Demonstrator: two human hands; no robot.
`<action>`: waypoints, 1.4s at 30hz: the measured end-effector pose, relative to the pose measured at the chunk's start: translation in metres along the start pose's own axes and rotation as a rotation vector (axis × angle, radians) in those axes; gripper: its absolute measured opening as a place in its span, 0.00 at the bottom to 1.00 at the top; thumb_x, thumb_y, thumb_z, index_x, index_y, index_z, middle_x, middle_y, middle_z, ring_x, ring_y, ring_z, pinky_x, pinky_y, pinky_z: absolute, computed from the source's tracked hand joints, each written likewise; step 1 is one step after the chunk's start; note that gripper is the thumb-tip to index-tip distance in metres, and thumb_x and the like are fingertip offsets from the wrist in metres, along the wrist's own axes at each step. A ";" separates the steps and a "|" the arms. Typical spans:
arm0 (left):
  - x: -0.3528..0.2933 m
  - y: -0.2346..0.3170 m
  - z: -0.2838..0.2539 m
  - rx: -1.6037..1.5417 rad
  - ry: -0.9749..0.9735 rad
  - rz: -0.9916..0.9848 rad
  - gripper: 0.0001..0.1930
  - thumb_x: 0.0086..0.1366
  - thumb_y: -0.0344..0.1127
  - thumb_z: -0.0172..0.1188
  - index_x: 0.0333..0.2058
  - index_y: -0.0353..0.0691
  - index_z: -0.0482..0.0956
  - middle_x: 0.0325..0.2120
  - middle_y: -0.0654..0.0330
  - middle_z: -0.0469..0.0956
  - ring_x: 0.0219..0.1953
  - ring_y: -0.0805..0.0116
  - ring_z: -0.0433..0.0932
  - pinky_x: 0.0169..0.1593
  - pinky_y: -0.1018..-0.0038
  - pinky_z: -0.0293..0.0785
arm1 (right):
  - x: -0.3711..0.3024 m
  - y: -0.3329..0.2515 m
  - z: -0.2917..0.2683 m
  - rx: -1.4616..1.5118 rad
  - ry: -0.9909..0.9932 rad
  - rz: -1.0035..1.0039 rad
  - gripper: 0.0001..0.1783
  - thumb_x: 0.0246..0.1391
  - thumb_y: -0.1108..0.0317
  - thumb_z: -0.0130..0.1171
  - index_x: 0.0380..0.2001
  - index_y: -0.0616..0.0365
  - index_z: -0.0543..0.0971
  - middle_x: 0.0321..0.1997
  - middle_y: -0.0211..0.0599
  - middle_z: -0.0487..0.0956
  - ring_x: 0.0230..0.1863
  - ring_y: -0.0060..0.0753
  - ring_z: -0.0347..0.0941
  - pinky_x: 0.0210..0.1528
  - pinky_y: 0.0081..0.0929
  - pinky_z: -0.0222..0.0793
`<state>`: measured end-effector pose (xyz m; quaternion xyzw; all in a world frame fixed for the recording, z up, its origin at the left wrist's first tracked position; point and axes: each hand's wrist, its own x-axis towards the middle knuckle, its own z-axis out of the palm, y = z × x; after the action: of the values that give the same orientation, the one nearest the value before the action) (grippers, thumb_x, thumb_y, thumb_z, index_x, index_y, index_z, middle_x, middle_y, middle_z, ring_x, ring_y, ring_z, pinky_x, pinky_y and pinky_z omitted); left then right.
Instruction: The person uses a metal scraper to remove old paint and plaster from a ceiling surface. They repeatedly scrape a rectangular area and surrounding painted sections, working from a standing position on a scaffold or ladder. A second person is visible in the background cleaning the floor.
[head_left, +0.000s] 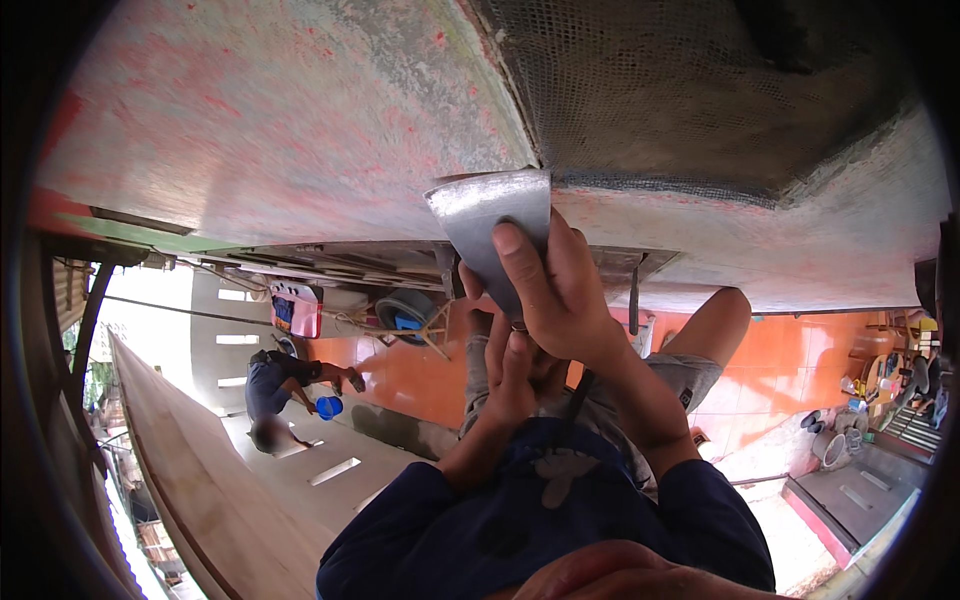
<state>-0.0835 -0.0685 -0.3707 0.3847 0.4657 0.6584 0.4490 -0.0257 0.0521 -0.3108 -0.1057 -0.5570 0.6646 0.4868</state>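
Note:
A metal putty knife [490,215] is in my hands, its broad blade edge against a worn pinkish-grey painted surface [330,130] overhead. The blade meets the corner of a dark patch of woven mesh [680,100]. My right hand [565,295] is closed round the blade's neck, thumb pressed flat on the metal. Lower down, my left hand [508,380] is closed at the handle end; the handle itself is mostly hidden by the fingers.
Behind the work lies an orange tiled floor [770,365]. At left, another person [275,385] bends beside a blue bucket [328,407]. A dark tub [405,310], a pink-edged container [297,308] and a long brown panel [200,480] stand on that side. Pots [828,448] sit at right.

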 end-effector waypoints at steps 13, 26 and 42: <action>0.008 0.000 -0.007 -0.029 -0.056 -0.039 0.30 0.74 0.53 0.39 0.63 0.34 0.57 0.38 0.56 0.72 0.31 0.72 0.70 0.32 0.76 0.65 | 0.002 -0.007 0.002 -0.061 -0.015 0.061 0.16 0.72 0.65 0.43 0.52 0.69 0.68 0.25 0.38 0.80 0.24 0.31 0.78 0.29 0.28 0.71; 0.002 0.036 0.015 -0.150 -0.050 -0.119 0.28 0.74 0.51 0.38 0.65 0.42 0.50 0.23 0.62 0.69 0.13 0.80 0.62 0.16 0.83 0.57 | -0.003 -0.033 0.008 -0.154 -0.008 -0.046 0.14 0.72 0.66 0.44 0.37 0.67 0.70 0.22 0.38 0.77 0.17 0.25 0.71 0.21 0.25 0.65; -0.006 0.064 0.037 -0.265 -0.066 -0.137 0.24 0.75 0.45 0.36 0.66 0.48 0.49 0.23 0.67 0.66 0.14 0.83 0.59 0.17 0.84 0.54 | 0.003 -0.071 0.021 0.039 0.068 0.272 0.13 0.71 0.65 0.48 0.42 0.68 0.73 0.26 0.41 0.75 0.23 0.27 0.72 0.24 0.28 0.66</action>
<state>-0.0620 -0.0746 -0.2996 0.3110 0.3848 0.6688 0.5549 -0.0042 0.0345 -0.2425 -0.1932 -0.5075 0.7313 0.4127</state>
